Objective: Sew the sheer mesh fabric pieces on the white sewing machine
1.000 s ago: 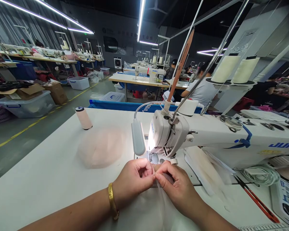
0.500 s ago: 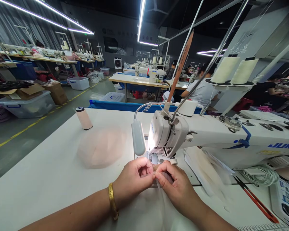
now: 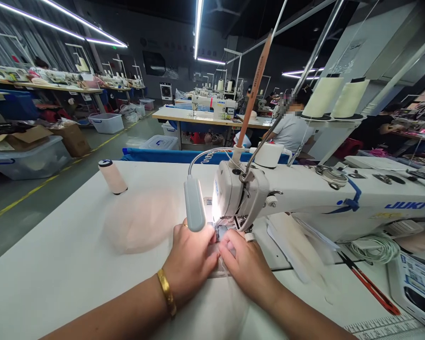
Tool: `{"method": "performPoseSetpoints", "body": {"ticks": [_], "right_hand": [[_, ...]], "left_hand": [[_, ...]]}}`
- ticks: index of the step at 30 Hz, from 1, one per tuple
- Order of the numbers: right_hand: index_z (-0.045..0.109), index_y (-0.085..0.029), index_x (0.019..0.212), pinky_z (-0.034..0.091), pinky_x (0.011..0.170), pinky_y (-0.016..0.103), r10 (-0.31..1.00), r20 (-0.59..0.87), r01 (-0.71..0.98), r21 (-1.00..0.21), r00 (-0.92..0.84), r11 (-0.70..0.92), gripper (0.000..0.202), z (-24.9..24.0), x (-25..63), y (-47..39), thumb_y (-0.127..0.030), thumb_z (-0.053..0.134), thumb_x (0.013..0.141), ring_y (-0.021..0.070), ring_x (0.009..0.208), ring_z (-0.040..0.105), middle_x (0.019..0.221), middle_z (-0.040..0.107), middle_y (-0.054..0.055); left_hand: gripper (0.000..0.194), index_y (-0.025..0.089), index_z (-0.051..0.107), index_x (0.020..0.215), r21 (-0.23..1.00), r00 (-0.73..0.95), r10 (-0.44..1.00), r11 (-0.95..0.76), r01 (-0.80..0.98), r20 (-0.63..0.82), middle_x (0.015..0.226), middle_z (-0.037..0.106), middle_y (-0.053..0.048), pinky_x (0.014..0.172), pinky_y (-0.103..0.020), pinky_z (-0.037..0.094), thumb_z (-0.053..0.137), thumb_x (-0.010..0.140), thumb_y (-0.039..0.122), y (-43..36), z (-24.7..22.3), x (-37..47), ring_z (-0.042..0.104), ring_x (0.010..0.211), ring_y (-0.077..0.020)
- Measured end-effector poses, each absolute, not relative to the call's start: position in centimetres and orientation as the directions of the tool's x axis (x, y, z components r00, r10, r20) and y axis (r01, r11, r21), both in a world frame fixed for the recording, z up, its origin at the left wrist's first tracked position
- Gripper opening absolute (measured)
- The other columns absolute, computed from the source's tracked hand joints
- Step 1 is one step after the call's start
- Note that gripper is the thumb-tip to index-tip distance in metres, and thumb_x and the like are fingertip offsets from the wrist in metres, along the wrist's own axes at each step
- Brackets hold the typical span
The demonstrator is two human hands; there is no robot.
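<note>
Sheer pale fabric (image 3: pixel 226 295) hangs from my fingers over the front edge of the sewing machine bed. My left hand (image 3: pixel 191 255) is closed on it, its fingertips close beside the presser foot under the lamp. Just right of the needle area, my right hand (image 3: pixel 246 262) pinches the same fabric, thumb and index finger together. Both hands nearly touch. The white sewing machine (image 3: pixel 304 189) stands over them, its small grey lamp (image 3: pixel 194 205) lit in front of the needle. My fingers partly hide the fabric edge and the presser foot.
A peach thread spool (image 3: pixel 113 178) and a sheer peach fabric pile (image 3: pixel 141 222) lie left on the white table. To the right are pale fabric pieces (image 3: pixel 297 245), red-handled tweezers (image 3: pixel 371 285), a coiled cable (image 3: pixel 373 248) and a ruler (image 3: pixel 378 326). Co-workers sit further back.
Both hands have moved forward, from in front of the machine bed to the presser foot, taking the fabric edge along. The camera view has shifted slightly to the right.
</note>
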State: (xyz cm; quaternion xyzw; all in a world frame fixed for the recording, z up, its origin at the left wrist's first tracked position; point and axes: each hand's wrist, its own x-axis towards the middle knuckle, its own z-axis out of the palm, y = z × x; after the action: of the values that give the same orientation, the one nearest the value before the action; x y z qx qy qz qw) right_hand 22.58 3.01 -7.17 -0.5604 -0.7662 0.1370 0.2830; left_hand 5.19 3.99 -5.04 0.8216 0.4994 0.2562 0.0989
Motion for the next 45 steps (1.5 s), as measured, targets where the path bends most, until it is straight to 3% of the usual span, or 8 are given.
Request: {"method": "performPoseSetpoints", "body": {"ticks": [3, 5, 8, 16, 26, 38, 42, 45], "right_hand": [[0.055, -0.023, 0.084, 0.042, 0.062, 0.03, 0.933, 0.303, 0.818, -0.475, -0.195, 0.325, 0.012, -7.1, 22.7, 3.1, -0.016, 0.056, 0.094, 0.026, 0.083, 0.064, 0.084, 0.067, 0.004], [0.056, -0.023, 0.084, 0.042, 0.061, 0.029, 0.925, 0.317, 0.815, -0.466, -0.209, 0.344, 0.012, -7.2, 22.8, 3.1, -0.016, 0.057, 0.094, 0.0254, 0.082, 0.065, 0.084, 0.068, 0.003], [0.059, -0.023, 0.089, 0.046, 0.063, 0.03, 0.901, 0.355, 0.789, -0.465, -0.251, 0.402, 0.012, -7.8, 23.3, 2.9, -0.013, 0.055, 0.094, 0.0241, 0.08, 0.065, 0.087, 0.068, 0.003], [0.071, -0.026, 0.094, 0.049, 0.066, 0.03, 0.827, 0.434, 0.766, -0.372, -0.356, 0.525, 0.03, -7.7, 24.3, 2.6, -0.009, 0.048, 0.101, 0.022, 0.078, 0.061, 0.088, 0.064, 0.005], [0.075, -0.026, 0.103, 0.05, 0.068, 0.033, 0.806, 0.465, 0.811, -0.263, -0.367, 0.522, 0.033, -8.0, 24.4, 3.0, -0.005, 0.051, 0.095, 0.0265, 0.088, 0.061, 0.093, 0.067, 0.008], [0.077, -0.023, 0.104, 0.053, 0.07, 0.037, 0.818, 0.441, 0.848, -0.2, -0.369, 0.49, 0.033, -7.3, 23.9, 3.5, -0.003, 0.054, 0.091, 0.0289, 0.089, 0.062, 0.096, 0.072, 0.009], [0.076, -0.022, 0.107, 0.057, 0.076, 0.04, 0.827, 0.407, 0.828, -0.24, -0.389, 0.507, 0.031, -7.0, 24.4, 3.3, -0.004, 0.055, 0.093, 0.0305, 0.095, 0.063, 0.102, 0.072, 0.011], [0.073, -0.022, 0.112, 0.058, 0.085, 0.044, 0.83, 0.332, 0.764, -0.339, -0.448, 0.549, 0.019, -5.5, 25.6, 2.6, -0.015, 0.067, 0.095, 0.0321, 0.105, 0.063, 0.112, 0.072, 0.011]], "left_hand": [[0.023, 0.019, 0.06, 0.076, 0.243, 0.546, 0.688, -0.701, 0.671, 0.477, 0.08, 0.063, -0.003, 0.072, -0.036, 0.036, 0.05, 0.092, 0.005, 3.6, -5.7, 4.8, 0.053, 0.076, -0.0216], [0.031, 0.02, 0.063, 0.079, 0.206, 0.599, 0.631, -0.753, 0.625, 0.493, 0.076, 0.064, -0.002, 0.072, -0.037, 0.036, 0.045, 0.096, 0.003, 3.4, -6.0, 4.5, 0.054, 0.073, -0.0209], [0.031, 0.02, 0.069, 0.088, 0.231, 0.604, 0.632, -0.759, 0.609, 0.485, 0.082, 0.067, -0.003, 0.073, -0.037, 0.039, 0.044, 0.099, 0.005, 3.2, -6.2, 4.3, 0.057, 0.076, -0.0217], [0.033, 0.021, 0.071, 0.089, 0.229, 0.604, 0.635, -0.757, 0.612, 0.483, 0.088, 0.071, -0.003, 0.075, -0.039, 0.045, 0.043, 0.1, 0.007, 3.5, -6.1, 3.9, 0.061, 0.077, -0.0214], [0.021, 0.021, 0.071, 0.1, 0.242, 0.608, 0.682, -0.722, 0.648, 0.407, 0.1, 0.073, -0.005, 0.076, -0.045, 0.052, 0.053, 0.096, 0.011, 3.5, -5.5, 3.7, 0.067, 0.087, -0.0264], [0.021, 0.02, 0.072, 0.108, 0.242, 0.603, 0.722, -0.687, 0.686, 0.34, 0.109, 0.074, -0.008, 0.082, -0.048, 0.052, 0.058, 0.094, 0.013, 3.6, -5.5, 3.8, 0.065, 0.092, -0.029], [0.015, 0.021, 0.071, 0.106, 0.27, 0.623, 0.744, -0.668, 0.693, 0.241, 0.114, 0.072, -0.01, 0.089, -0.052, 0.049, 0.07, 0.092, 0.026, 3.1, -4.1, 3.3, 0.064, 0.099, -0.0311], [0.045, 0.023, 0.07, 0.106, 0.333, 0.664, 0.741, -0.654, 0.679, 0.099, 0.117, 0.067, -0.009, 0.092, -0.055, 0.047, 0.088, 0.073, 0.049, 2.1, -2.5, 2.7, 0.06, 0.104, -0.0347]]}}
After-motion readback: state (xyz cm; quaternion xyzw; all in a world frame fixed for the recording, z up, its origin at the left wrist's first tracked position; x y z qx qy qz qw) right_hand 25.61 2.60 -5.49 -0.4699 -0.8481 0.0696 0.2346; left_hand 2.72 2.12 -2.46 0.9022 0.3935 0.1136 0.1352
